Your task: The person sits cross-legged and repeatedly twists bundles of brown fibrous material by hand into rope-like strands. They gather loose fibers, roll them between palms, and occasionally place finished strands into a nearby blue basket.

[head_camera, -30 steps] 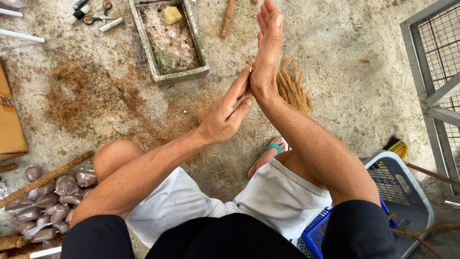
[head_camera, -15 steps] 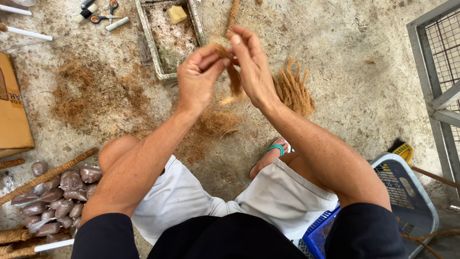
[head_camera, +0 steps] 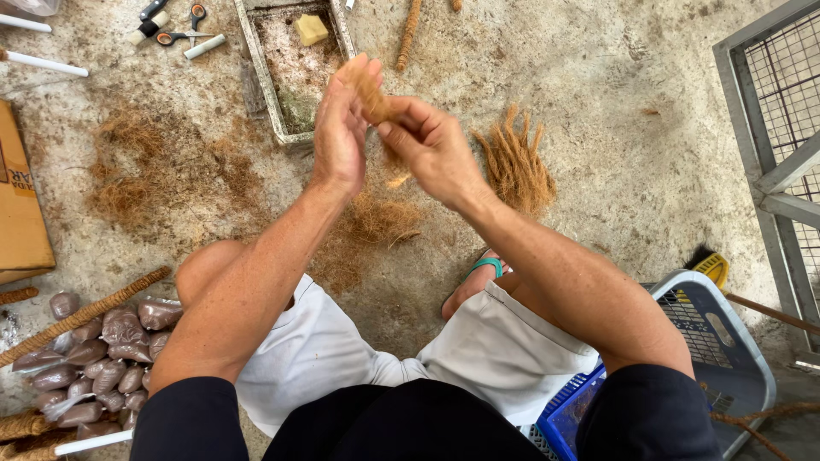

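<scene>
Rough concrete floor (head_camera: pixel 598 77) beneath us. Left hand (head_camera: pixel 342 137) and right hand (head_camera: pixel 431 149) both pinch short brown coir fibre twist (head_camera: pixel 372 96), held between them. Risk: uneven grip, strands shed onto loose brown fibre pile (head_camera: pixel 367 226) below hands.

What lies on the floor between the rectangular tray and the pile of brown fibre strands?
In the head view, only bare concrete lies between the rectangular tray and the pile of brown fibre strands.
</scene>
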